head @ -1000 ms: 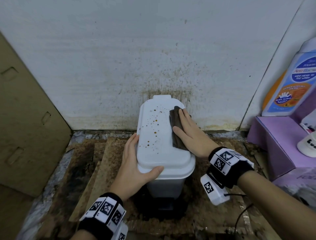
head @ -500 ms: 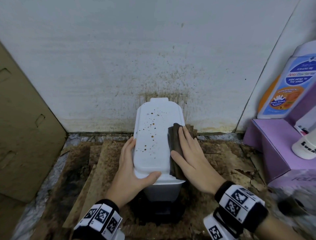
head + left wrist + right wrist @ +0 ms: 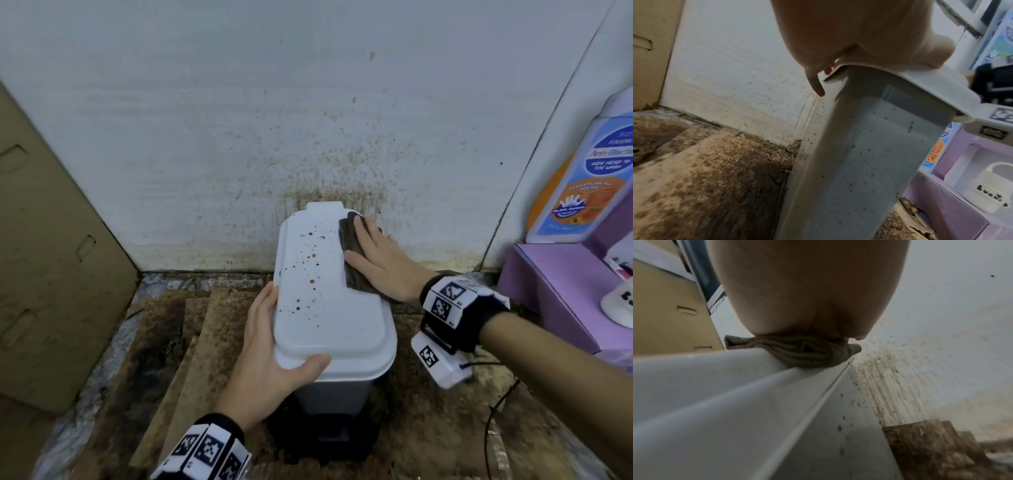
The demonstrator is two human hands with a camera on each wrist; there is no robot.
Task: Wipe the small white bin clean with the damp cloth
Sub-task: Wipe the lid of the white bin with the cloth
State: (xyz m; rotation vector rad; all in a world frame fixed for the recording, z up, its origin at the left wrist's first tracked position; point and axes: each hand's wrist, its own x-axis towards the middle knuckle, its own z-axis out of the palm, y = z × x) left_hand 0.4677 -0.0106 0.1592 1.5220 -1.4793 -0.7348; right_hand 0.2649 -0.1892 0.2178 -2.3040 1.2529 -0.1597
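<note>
The small white bin (image 3: 329, 308) stands on a dirty floor against the wall, its lid dotted with brown spots along the left half. My left hand (image 3: 274, 356) grips the lid's near left corner, thumb on top and fingers down the side (image 3: 816, 84). My right hand (image 3: 380, 260) lies flat on the dark folded cloth (image 3: 352, 246) and presses it onto the far right part of the lid. From the right wrist the cloth (image 3: 797, 352) shows bunched under the palm on the lid's edge. The bin's side wall (image 3: 859, 162) is speckled too.
A stained white wall (image 3: 308, 120) rises right behind the bin. Cardboard (image 3: 51, 257) leans at the left. At the right a purple box (image 3: 555, 291) carries a wash bottle (image 3: 589, 178) and a white container (image 3: 620, 305). Soiled cardboard sheets (image 3: 191, 359) cover the floor.
My right hand has slid the cloth from the lid's near right edge back up to its far right corner. The left hand keeps its grip on the lid.
</note>
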